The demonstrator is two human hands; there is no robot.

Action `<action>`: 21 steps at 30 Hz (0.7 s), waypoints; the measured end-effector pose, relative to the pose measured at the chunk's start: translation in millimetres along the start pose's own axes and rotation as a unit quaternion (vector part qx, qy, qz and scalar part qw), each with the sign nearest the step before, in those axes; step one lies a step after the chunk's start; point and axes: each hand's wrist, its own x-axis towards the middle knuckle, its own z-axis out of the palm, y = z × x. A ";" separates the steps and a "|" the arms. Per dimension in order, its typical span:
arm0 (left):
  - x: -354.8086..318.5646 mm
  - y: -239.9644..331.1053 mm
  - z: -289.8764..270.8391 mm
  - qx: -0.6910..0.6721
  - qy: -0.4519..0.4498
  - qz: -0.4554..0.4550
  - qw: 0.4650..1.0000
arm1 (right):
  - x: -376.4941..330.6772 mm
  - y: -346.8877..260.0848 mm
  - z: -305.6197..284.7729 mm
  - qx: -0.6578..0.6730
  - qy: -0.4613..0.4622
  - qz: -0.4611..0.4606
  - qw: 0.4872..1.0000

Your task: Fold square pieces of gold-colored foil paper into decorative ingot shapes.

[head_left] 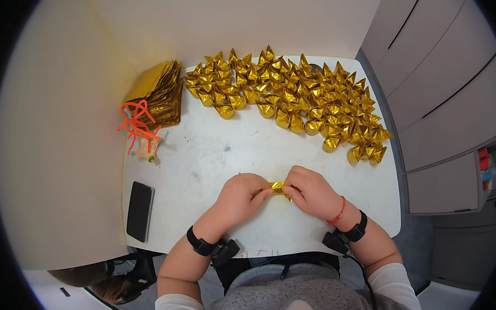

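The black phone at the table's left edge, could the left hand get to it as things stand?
Probably yes: bare tabletop lies between the left hand and the phone, but both hands now pinch the gold paper piece.

Folded gold paper piece (278,187): small item of shiny metallic gold foil paper, creased and partly folded, most of its surface hidden by fingers. Only a short gold strip and one lower corner show. Held just above the white table's near middle, pinched between the left hand (240,197) and the right hand (311,192), both closed on its ends, fingertips nearly meeting.
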 end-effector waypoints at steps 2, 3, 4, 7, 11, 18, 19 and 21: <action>-0.3 -0.6 2.1 -0.012 0.015 -0.020 1.000 | 0.9 -1.0 2.8 0.001 0.010 0.012 1.000; 0.3 -1.1 3.6 -0.023 0.031 -0.038 0.999 | 1.3 -1.0 3.8 0.001 0.021 0.025 0.999; 0.3 -1.5 5.1 -0.024 0.030 -0.038 0.999 | 1.6 -0.8 5.2 0.001 0.021 0.025 0.999; -0.1 -2.5 9.6 -0.017 0.055 -0.040 0.998 | 2.4 -0.9 9.0 -0.013 0.041 0.019 0.999; 0.5 -2.9 14.2 -0.001 0.066 -0.065 0.996 | 3.7 -1.8 11.6 -0.019 0.063 0.024 0.998; 3.8 -3.4 17.7 0.029 0.092 -0.042 0.994 | 4.1 -1.5 12.2 -0.029 0.063 0.038 0.997; 4.0 -3.9 18.0 0.029 0.092 -0.042 0.995 | 4.3 -1.5 12.4 -0.028 0.063 0.039 0.997; 4.5 -4.6 18.4 0.028 0.097 -0.037 0.994 | 4.8 -1.5 12.5 -0.028 0.067 0.034 0.997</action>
